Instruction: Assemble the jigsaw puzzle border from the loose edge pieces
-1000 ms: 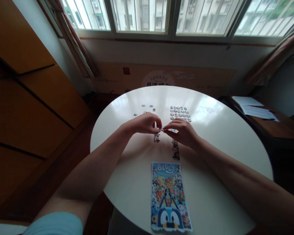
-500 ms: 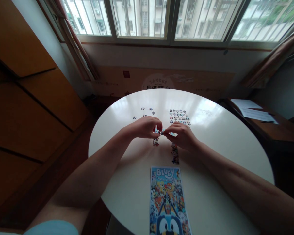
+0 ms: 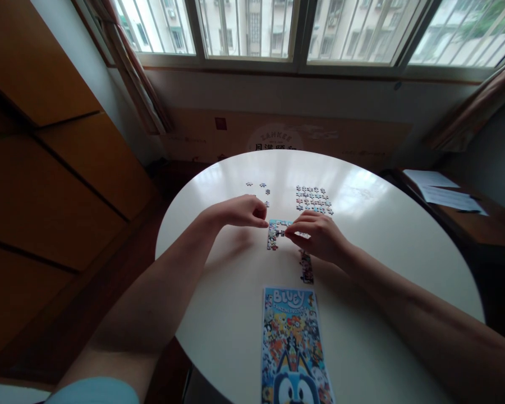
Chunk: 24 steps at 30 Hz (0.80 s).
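Note:
A partly joined jigsaw puzzle with a blue upper edge lies mid-table, with a gap inside it. My right hand reaches over its right side, thumb and fingertips pinched on a small dark puzzle piece at the gap. Whether that piece is joined to its neighbours I cannot tell. Just left of the puzzle is my left hand, its fingers curled in and the thumb near the puzzle's edge; no piece shows in it. A joined strip of puzzle lies below my right hand, partly covered by it.
Rows of loose puzzle pieces lie beyond my right hand, and several scattered pieces beyond my left. A Bluey picture sheet lies at the near side of the round white table. Papers rest on a side desk at right.
My left hand has drawn back left from the puzzle, uncovering its left part, and its fingers have curled in. My right hand stays pinched at the puzzle. The whole view has shifted slightly.

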Each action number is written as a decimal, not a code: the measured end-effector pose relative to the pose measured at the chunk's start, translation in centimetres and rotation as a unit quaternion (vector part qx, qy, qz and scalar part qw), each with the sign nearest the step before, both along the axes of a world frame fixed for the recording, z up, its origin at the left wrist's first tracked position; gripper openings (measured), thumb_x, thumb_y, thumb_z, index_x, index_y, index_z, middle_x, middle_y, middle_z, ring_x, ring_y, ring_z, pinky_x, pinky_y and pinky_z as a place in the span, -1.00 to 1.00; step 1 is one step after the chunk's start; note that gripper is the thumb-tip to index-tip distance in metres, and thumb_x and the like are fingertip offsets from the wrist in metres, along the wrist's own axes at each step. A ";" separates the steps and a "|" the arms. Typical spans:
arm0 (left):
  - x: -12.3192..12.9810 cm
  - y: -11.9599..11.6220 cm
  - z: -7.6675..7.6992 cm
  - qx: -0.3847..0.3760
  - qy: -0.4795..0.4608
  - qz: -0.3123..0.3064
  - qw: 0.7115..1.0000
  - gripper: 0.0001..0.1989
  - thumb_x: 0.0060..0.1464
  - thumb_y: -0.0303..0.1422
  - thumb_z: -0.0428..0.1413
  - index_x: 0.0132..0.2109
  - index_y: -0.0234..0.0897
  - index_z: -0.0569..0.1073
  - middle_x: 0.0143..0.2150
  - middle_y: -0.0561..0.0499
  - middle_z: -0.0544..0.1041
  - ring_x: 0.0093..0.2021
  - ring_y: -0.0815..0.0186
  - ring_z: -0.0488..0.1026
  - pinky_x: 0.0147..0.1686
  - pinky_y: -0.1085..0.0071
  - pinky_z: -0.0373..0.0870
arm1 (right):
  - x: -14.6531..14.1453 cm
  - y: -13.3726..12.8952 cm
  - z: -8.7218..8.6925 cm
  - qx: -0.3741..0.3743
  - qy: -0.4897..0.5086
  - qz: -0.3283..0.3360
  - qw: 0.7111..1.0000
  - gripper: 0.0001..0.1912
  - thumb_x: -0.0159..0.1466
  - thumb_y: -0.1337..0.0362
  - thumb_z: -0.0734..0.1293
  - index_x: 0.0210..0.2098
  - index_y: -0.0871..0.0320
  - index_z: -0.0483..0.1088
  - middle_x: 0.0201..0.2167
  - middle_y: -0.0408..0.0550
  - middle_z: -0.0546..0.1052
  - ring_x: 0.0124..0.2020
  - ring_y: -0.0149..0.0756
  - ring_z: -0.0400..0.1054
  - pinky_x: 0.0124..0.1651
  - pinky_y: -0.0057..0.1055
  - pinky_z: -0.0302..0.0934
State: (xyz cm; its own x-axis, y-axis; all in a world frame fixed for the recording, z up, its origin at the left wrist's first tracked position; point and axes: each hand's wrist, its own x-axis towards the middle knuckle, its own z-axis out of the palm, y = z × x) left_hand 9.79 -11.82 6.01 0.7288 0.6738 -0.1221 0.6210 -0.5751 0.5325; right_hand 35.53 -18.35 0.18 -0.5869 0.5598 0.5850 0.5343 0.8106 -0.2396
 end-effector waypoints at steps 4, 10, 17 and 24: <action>0.3 -0.2 0.0 -0.043 0.030 0.002 0.999 -0.75 -0.04 -0.18 0.27 -0.49 -0.24 0.48 -0.56 0.07 0.42 -0.55 0.41 0.25 -0.53 0.41 0.13 | 0.0 -0.1 0.1 0.002 -0.008 0.007 1.000 -0.82 0.39 0.23 0.34 -0.27 -0.02 0.60 -0.33 -0.17 0.66 -0.29 -0.23 0.48 -0.21 -0.29 0.32; 0.8 -0.4 -0.1 -0.072 0.083 -0.028 0.994 -0.71 0.01 -0.14 0.23 -0.45 -0.27 0.43 -0.55 0.09 0.35 -0.51 0.41 0.22 -0.47 0.40 0.12 | -0.1 -0.6 0.5 -0.032 -0.034 0.033 0.998 -0.82 0.39 0.26 0.33 -0.27 0.04 0.59 -0.34 -0.14 0.65 -0.32 -0.27 0.44 -0.22 -0.33 0.28; 1.2 -0.7 0.0 -0.072 0.108 -0.028 0.991 -0.67 0.02 -0.12 0.22 -0.46 -0.25 0.36 -0.54 0.09 0.32 -0.50 0.39 0.18 -0.46 0.37 0.07 | 0.1 -1.4 0.7 -0.131 -0.049 0.099 0.985 -0.88 0.34 0.29 0.38 -0.29 0.06 0.58 -0.38 -0.14 0.61 -0.34 -0.34 0.44 -0.26 -0.40 0.27; 1.5 -0.4 -0.5 -0.071 0.103 -0.035 0.991 -0.66 0.00 -0.10 0.23 -0.46 -0.25 0.36 -0.55 0.09 0.30 -0.50 0.38 0.18 -0.44 0.35 0.07 | 0.5 -1.6 1.3 -0.119 -0.065 0.100 0.986 -0.86 0.36 0.28 0.37 -0.29 0.09 0.59 -0.38 -0.12 0.60 -0.34 -0.33 0.44 -0.21 -0.37 0.27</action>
State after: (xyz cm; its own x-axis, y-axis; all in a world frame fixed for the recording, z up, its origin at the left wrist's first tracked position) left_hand 11.28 -12.25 5.55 0.7231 0.5870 -0.3641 0.6861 -0.5493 0.4769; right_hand 36.06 -19.96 1.46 -0.7613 0.5371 0.3631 0.4080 0.8322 -0.3756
